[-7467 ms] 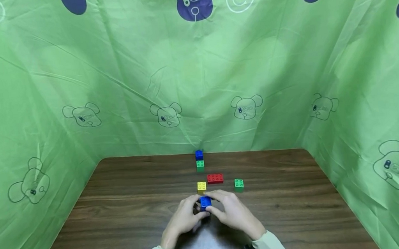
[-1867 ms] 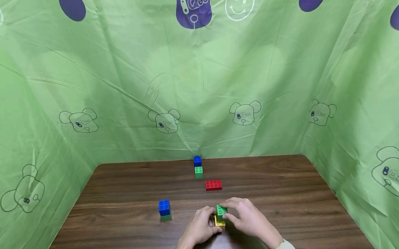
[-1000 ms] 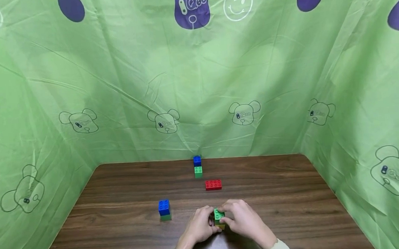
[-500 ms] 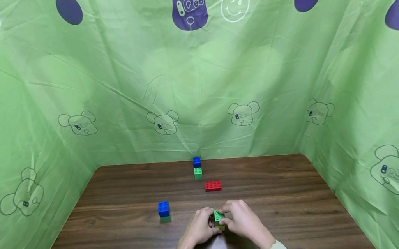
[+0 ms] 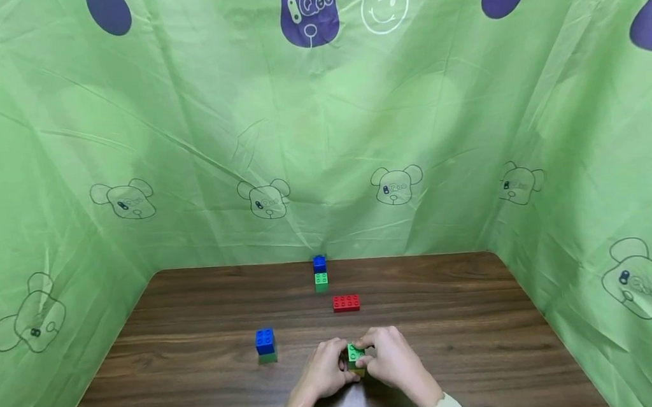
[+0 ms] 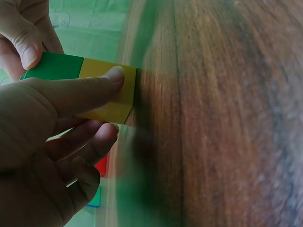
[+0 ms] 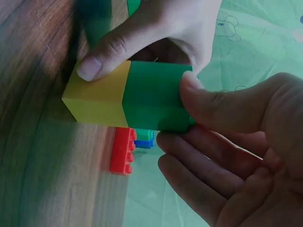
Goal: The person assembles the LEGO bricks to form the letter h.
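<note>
Low in the head view, a green toy brick (image 5: 355, 352) sits on top of a yellow toy brick (image 5: 358, 372). Their sides line up with no visible gap in the right wrist view. My left hand (image 5: 323, 370) pinches the yellow brick (image 6: 100, 69) between thumb and fingers, near the wooden table. From the other side, my right hand (image 5: 394, 361) grips the upper green brick (image 7: 154, 97), its thumb against the side near the top. Most of the yellow brick is hidden in the head view.
A blue brick (image 5: 265, 341) stacked on a green brick (image 5: 268, 357) stands to the left. Beyond the hands lies a longer red brick (image 5: 346, 303). Farther back are another green brick (image 5: 321, 282) and a blue one (image 5: 319, 264). Green cloth (image 5: 320, 133) surrounds the wooden table (image 5: 197, 316).
Earlier both hands held the blue brick, which now stands at left on a green one. Since then the right hand has lowered the other green brick onto the yellow brick; lately the hands barely move.
</note>
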Available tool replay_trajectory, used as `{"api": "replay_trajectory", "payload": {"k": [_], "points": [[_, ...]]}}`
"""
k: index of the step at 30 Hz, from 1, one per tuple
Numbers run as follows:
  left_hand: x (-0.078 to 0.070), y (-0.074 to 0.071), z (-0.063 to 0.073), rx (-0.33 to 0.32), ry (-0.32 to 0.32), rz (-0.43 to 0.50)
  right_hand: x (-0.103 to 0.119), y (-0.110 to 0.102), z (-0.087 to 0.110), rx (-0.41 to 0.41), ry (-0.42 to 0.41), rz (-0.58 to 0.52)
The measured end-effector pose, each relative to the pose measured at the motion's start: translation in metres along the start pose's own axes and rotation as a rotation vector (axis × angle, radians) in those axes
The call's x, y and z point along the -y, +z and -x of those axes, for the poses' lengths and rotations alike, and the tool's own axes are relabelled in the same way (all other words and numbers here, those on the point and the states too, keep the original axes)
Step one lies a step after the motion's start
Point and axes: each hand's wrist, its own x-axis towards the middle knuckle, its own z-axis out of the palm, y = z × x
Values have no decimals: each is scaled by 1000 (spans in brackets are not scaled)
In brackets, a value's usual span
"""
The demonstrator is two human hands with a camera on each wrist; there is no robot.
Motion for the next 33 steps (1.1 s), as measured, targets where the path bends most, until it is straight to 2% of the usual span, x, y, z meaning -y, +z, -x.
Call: {"api": "replay_trajectory", "payload": {"k": [5,15,20,23,26,29,31,33], "points": [[-1,-1,2,-5,12,-39,-1,1,2,7,-3,-3],[-2,-1,3,-4,12,-44,-7,3,5,17,-37,-32],[-6,-2,5,-1,19,-14,-8,5,8,18,-67,-6],[-9,-6,6,17,15,35,-9,6,9,17,-65,-3],[-13,-16,8,29,7,69,-9,6,11,5,-66,-7],[-17,-37,11,17,-24,49,-12,3,11,-25,-72,-1],[-17,-54,13,-42,-44,-6,-15,-1,11,-49,-65,8],[-15,-71,15,-128,-56,-68,-18,-5,10,-75,-48,19]]}}
